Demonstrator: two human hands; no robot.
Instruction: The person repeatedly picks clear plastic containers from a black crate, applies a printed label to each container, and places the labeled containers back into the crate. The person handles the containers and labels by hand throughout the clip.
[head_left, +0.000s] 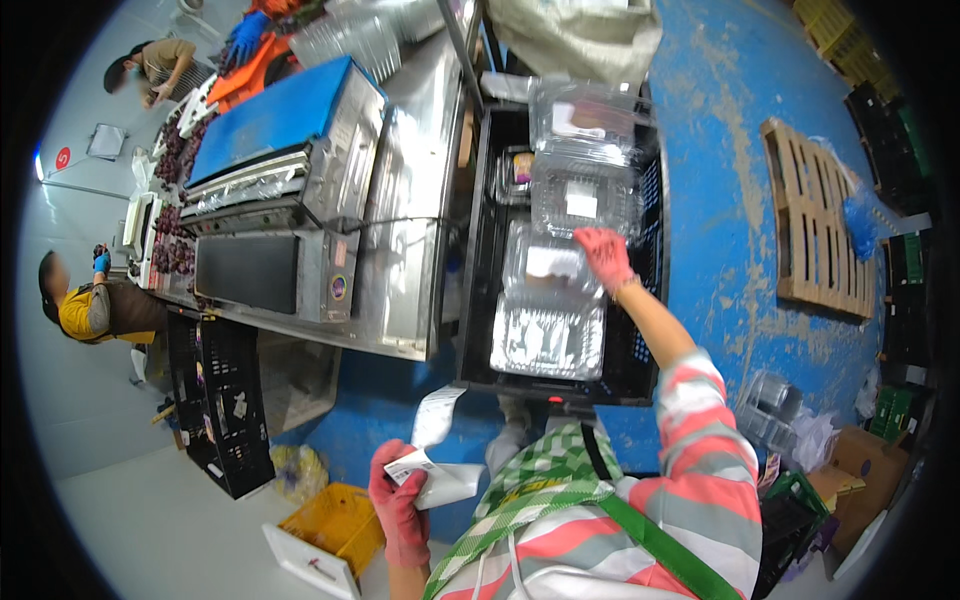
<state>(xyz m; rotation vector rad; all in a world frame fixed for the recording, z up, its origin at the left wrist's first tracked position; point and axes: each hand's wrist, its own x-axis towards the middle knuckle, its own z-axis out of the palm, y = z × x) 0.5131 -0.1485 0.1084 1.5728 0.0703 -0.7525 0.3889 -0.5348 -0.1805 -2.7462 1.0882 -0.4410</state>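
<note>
A pink glove covers my left hand (401, 499), which is closed on a strip of white labels (442, 480); one end of the strip curls up towards the crate. My right hand (604, 255), also in a pink glove, rests at the near edge of a clear plastic clamshell container (585, 199) that bears a white label. Whether its fingers grip the edge cannot be told. Several more clear clamshells (547, 337) lie in the black plastic crate (471, 300) before me. One smaller container (514, 176) with a coloured label sits at the crate's left side.
Left of the crate stands a steel table (405, 300) with a wrapping machine (262, 135) and bunches of grapes (174, 255). Two co-workers (90, 307) are beyond it. A wooden pallet (817, 225) lies on the blue floor at right. A yellow crate (337, 525) is at lower left.
</note>
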